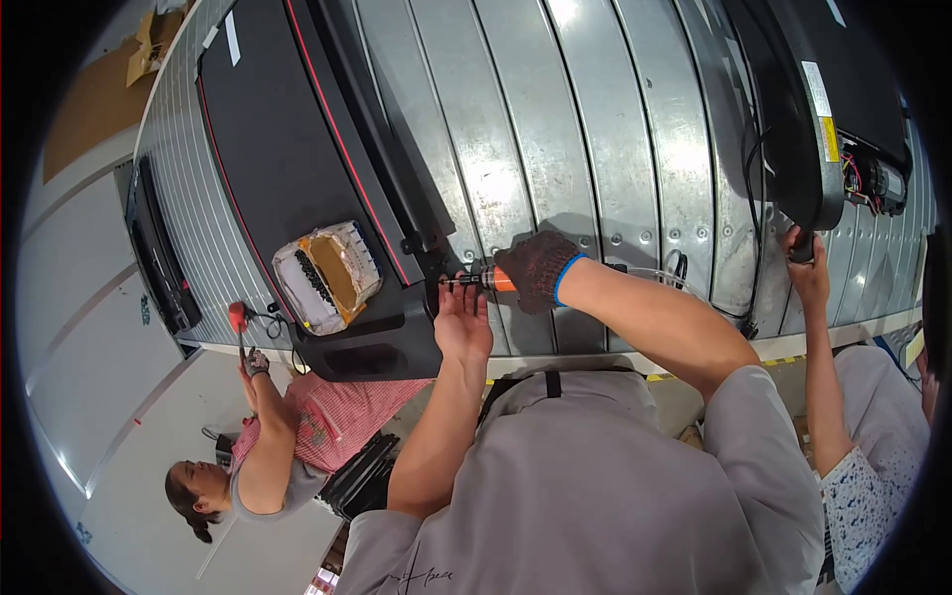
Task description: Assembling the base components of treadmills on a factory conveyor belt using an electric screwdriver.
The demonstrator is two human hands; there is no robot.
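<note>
Presently, item one: my right hand [536,270], in a dark knitted glove with a blue cuff, is wrapped tight around an orange-collared powered screwdriver [478,281] that lies level, its bit pointing left at the corner of the long black moulded panel with a thin red stripe [297,149].

Item two: my left hand [462,322], bare, rests open and flat just near of the bit, fingertips touching the panel edge; it grips nothing.

Item three: a white tray wrapped in brown tape, holding dark screws [325,275], sits on the panel just left of the work point.

Item four: the ribbed grey metal conveyor bed [555,129] carries the panel; a second black housing with exposed wiring [833,109] lies at far right.

Item five: a co-worker's hand [806,263] holds that housing at right; another person in a red checked apron [332,416] reaches a red-handled tool [238,317] up at near left.

Risks, as I judge them: the bare fingers lie close to the bit, so a slip off the screw head could nick them. A tilted driver could strip the screw or scar the panel. The thin clear hose [664,273] trailing right of the glove could snag and tug the tool. A knock to the tray would scatter screws between the ribs.
</note>
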